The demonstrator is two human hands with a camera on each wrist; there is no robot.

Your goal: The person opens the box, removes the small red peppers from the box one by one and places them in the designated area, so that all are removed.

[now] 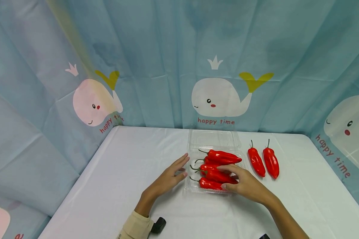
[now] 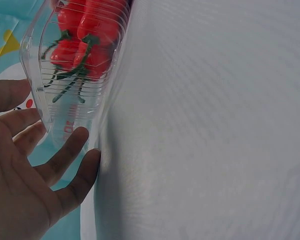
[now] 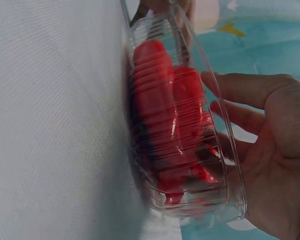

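Observation:
Several red chili peppers (image 1: pixel 218 157) with green stems lie in a clear plastic clamshell box (image 1: pixel 194 191), its lid (image 1: pixel 214 138) folded back behind it. My right hand (image 1: pixel 246 184) reaches over the box's right side, thumb and fingers spread apart over the front peppers. In the right wrist view its thumb (image 3: pixel 235 87) shows at the rim, other fingertips partly behind the clear wall. My left hand (image 1: pixel 167 179) is beside the box's left edge, fingers extended and spread. In the left wrist view, fingertips (image 2: pixel 80 135) are right at the box's end wall.
Two more red peppers (image 1: pixel 256 162) lie side by side on the white table (image 1: pixel 131 159), right of the box. A blue curtain (image 1: pixel 155 66) with whale prints hangs behind the table's far edge. A black object (image 1: pixel 159 225) is by the left sleeve.

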